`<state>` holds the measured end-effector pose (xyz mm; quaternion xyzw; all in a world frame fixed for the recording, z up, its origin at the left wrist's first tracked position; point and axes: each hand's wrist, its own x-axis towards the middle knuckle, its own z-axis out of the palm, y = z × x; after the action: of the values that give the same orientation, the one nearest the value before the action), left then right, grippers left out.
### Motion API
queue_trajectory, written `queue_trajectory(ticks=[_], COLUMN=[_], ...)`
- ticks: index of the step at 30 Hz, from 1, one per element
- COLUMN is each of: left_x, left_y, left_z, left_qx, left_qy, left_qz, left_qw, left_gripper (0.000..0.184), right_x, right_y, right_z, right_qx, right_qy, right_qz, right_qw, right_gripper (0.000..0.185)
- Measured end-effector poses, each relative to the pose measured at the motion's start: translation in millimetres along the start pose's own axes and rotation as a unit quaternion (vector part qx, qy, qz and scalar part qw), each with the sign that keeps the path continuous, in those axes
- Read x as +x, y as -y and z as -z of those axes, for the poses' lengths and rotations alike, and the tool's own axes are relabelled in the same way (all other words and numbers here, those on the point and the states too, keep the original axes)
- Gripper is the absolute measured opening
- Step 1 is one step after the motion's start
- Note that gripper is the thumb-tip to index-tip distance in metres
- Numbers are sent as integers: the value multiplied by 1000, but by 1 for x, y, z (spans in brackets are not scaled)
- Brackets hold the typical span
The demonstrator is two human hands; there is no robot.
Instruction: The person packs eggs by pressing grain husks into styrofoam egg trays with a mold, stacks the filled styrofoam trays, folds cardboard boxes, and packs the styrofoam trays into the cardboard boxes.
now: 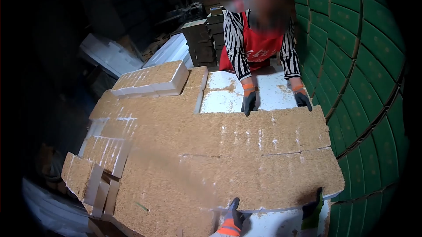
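A broad white-edged slab (281,180), topped with a coarse brown sawdust-like layer, lies before me. My left hand (233,218), in a dark glove with an orange cuff, grips its near edge, thumb on top and fingers hidden beneath. Further right along that edge, my right hand (313,210) holds on the same way, its glove dark and partly in shadow. Directly behind lies a second brown-topped slab (281,131), touching the first. At its far edge are a co-worker's gloved left hand (303,98) and right hand (249,98).
A person in a red apron (261,45) stands across from me. Green boxes (356,39) are stacked into a wall at right. Brown-topped white blocks (151,78) sit at the far left, with smaller blocks (103,151) nearer. White surface (272,89) shows behind the slabs.
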<state>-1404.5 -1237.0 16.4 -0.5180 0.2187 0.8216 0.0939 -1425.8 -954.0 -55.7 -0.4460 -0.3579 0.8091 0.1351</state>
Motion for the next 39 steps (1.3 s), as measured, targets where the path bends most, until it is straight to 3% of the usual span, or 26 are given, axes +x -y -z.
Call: queue_trajectory(ticks=[2, 5, 9, 16, 19, 21, 24, 30, 31, 34, 36, 37, 39], left_x=[-8, -1, -12, 2, 5, 4, 3, 1, -5, -16, -13, -20, -15], left_y=[1, -1, 1, 6, 7, 7, 7, 4, 3, 4, 4, 4, 7], left_z=[-3, 0, -6, 8, 10, 11, 12, 14, 11, 15, 27, 20, 31], left_qx=[48, -9, 7, 4, 12, 18, 14, -3, -2, -8, -43, -32, -3], left_qy=[25, 40, 4, 78, 69, 69, 70, 67, 34, 5, 27, -9, 12], left_qz=[-1, 12, -21, -42, -47, -54, -51, 8, 19, 42, 91, 57, 39], left_qw=[999, 999, 1000, 996, 996, 996, 996, 998, 999, 999, 995, 998, 999], left_gripper=[59, 47, 49, 52, 52, 52, 51, 50, 37, 32, 49, 49, 34], right_x=[-1, 0, -1, -13, -69, -67, -19, -11, -1, -28, -50, -57, -72], right_y=[1, 2, 3, 8, 49, 51, 15, 8, -1, 19, 31, 32, 33], right_z=[0, -1, -2, -9, -61, -59, -13, -4, -7, 7, -1, -7, -10], right_qx=[3, 1, 0, 4, -6, -17, -17, -26, 31, -41, -89, -73, -98], right_qy=[-2, 0, 1, -1, -62, -114, -22, 19, 35, 31, 34, 19, 26], right_qz=[1, 1, -1, 1, -44, -88, -42, 10, 37, -9, -33, -20, 30], right_qw=[1000, 1000, 1000, 1000, 997, 989, 999, 999, 998, 999, 995, 997, 994], right_gripper=[43, 42, 41, 39, 40, 41, 42, 42, 41, 43, 45, 36, 33])
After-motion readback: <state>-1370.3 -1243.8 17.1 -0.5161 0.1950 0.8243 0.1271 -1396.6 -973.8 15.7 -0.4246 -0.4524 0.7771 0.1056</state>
